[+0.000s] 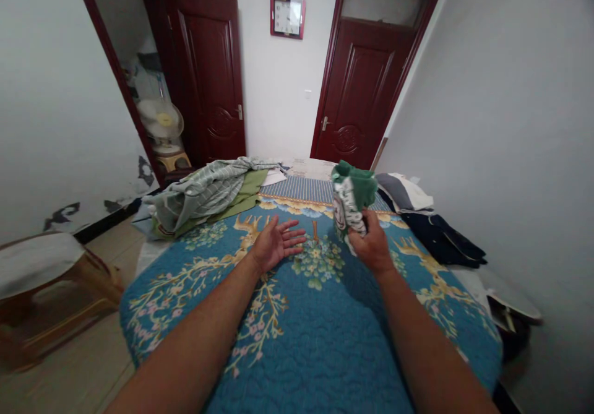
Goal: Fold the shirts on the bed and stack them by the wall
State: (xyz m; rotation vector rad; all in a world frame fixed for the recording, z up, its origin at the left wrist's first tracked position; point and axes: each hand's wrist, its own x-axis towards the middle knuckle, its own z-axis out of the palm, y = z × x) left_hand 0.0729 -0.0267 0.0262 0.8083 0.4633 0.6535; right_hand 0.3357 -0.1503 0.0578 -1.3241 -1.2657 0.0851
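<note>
My right hand (pixel 374 241) grips a folded green and white printed cloth (pixel 350 200) by its lower edge and holds it up over the bed cover; the cloth looks like a garment, though its exact kind does not show. Palm turned up and fingers spread, my left hand (pixel 278 244) holds nothing above the blue flowered quilt (pixel 306 333). A small brown strip (pixel 315 229) shows on the quilt between my hands; I cannot tell whether it is part of the pattern.
A heap of grey checked cloth (pixel 199 194) lies at the far left. On the right are a folded dark navy garment (pixel 440 239) and a grey and white one (pixel 406 191). A wooden stool (pixel 41 265) stands at left. A fan (pixel 162 120) is by the doorway.
</note>
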